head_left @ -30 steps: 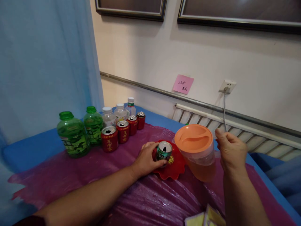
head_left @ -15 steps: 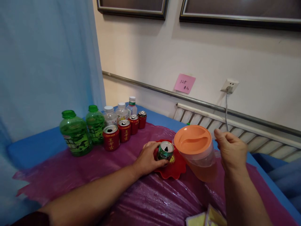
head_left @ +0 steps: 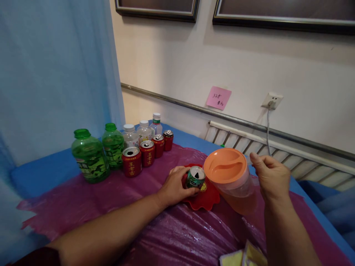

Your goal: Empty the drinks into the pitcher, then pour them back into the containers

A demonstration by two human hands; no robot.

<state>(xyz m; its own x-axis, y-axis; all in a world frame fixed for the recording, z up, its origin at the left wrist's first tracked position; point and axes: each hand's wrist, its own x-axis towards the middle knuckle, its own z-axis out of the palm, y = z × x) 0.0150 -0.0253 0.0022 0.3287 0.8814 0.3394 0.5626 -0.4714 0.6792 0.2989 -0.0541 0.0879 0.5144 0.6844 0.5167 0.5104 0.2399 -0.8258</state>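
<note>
My left hand (head_left: 176, 186) is wrapped round a green drink can (head_left: 195, 178), whose top opening faces up. The can stands over a red scalloped mat (head_left: 201, 200). In my right hand (head_left: 273, 177) is a clear pitcher (head_left: 240, 192) with an orange lid (head_left: 226, 165) and orange-tinted liquid inside. My fingers are closed at its handle side, and they hide the handle. The pitcher tips left, its lid edge close beside the can's top. No stream of liquid can be made out between them.
Several red cans (head_left: 132, 162) stand in a row at the left, with white-capped bottles (head_left: 144, 130) and green bottles (head_left: 90, 157) behind and beside them. Purple plastic sheeting (head_left: 155, 229) covers the blue table (head_left: 47, 166). A folded yellow cloth (head_left: 234, 258) lies at the front.
The pitcher has tilted further left, bringing its lid edge nearer the can. My right hand has shifted slightly left with it. My left hand and the can stay in place.
</note>
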